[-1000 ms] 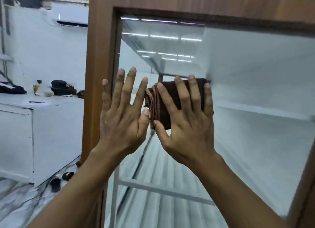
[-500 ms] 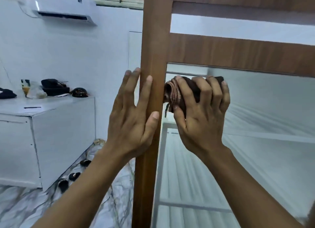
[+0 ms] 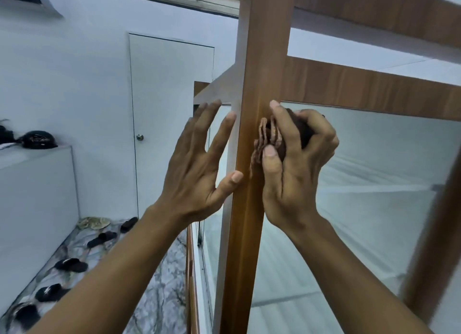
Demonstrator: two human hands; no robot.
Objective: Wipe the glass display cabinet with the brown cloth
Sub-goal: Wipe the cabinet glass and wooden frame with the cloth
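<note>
A: where's the brown cloth held?
B: it's clutched in the right hand, mid-frame, just right of the upright post. Glass pane lies rightward. Left hand is splayed, nothing held.

Cool, even indoor light; motion blur softens the edges, wide-angle bending of straight lines, faint glass reflections.

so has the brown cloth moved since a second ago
Yes, the brown cloth went left and up: from out on the glass to the wooden post, under the top rail, gripped by the right hand.
</note>
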